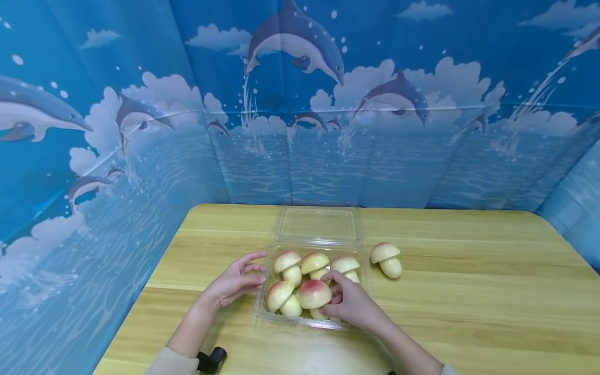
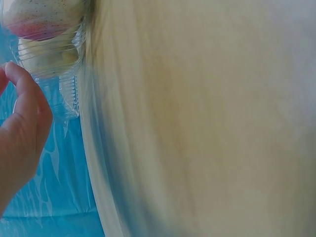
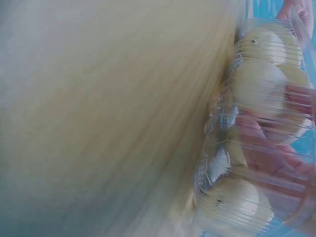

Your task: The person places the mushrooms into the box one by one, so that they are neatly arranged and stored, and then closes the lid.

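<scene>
A clear plastic clamshell box (image 1: 320, 324) stands on the table with its lid (image 1: 320, 224) folded back. Inside, several cream mushrooms with pink-tinged caps lie in two rows. My right hand (image 1: 353, 302) reaches into the front row and grips the pink-capped mushroom (image 1: 315, 293) between thumb and fingers. Through the box wall in the right wrist view, its fingers (image 3: 259, 145) show among the mushrooms. My left hand (image 1: 236, 281) is at the box's left side, fingers loosely extended; whether they touch the wall, I cannot tell. One more mushroom (image 1: 386, 259) lies outside, right of the box.
The wooden table (image 1: 469, 291) has rounded far corners. Behind it and along the left hangs a blue curtain (image 1: 300, 156) printed with dolphins. A black device (image 1: 213, 359) is near the left wrist.
</scene>
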The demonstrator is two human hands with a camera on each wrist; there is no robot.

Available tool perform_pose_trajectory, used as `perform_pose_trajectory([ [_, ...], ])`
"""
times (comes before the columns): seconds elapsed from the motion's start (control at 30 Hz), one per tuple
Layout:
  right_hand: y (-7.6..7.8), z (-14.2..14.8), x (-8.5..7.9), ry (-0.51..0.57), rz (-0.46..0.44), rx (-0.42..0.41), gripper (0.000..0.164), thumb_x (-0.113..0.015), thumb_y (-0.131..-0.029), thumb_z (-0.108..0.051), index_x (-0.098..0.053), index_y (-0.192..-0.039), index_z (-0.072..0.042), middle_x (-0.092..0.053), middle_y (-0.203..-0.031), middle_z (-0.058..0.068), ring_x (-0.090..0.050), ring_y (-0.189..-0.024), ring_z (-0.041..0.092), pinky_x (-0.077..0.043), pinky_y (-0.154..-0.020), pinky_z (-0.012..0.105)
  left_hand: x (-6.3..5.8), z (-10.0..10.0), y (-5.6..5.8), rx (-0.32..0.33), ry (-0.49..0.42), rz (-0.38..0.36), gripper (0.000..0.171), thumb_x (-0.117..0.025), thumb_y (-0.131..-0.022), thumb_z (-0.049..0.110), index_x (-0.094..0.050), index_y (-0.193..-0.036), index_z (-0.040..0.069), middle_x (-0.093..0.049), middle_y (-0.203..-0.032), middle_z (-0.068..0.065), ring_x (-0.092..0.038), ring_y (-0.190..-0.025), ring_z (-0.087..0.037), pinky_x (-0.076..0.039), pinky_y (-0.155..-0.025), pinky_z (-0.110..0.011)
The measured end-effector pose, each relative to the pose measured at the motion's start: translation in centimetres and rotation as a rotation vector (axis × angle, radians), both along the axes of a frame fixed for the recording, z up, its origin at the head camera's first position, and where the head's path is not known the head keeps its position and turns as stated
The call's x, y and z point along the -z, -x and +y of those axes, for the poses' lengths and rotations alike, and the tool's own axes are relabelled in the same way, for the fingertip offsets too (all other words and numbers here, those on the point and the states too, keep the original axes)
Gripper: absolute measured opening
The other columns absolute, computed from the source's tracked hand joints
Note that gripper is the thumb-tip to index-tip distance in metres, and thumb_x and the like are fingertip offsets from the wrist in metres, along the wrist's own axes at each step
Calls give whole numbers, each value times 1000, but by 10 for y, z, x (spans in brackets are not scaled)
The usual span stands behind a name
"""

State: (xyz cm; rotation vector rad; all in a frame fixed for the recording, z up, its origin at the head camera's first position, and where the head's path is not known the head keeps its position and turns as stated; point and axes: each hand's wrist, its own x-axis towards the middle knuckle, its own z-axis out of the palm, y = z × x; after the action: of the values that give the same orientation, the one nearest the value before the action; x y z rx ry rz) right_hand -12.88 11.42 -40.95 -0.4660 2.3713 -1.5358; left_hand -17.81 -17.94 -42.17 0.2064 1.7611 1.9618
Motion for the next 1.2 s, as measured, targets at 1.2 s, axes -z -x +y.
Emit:
perform_pose_trajectory([
  [1.2, 2, 9, -17, -126, 63, -50, 53, -76, -72, -4, -53, -120, -1, -59, -86, 5, -58, -79, 16, -52, -67, 25, 0, -2, 0, 14, -6, -1, 67, -60, -87, -2, -25, -144, 1, -52, -107, -8, -58, -79, -9, -52, -72, -22],
])
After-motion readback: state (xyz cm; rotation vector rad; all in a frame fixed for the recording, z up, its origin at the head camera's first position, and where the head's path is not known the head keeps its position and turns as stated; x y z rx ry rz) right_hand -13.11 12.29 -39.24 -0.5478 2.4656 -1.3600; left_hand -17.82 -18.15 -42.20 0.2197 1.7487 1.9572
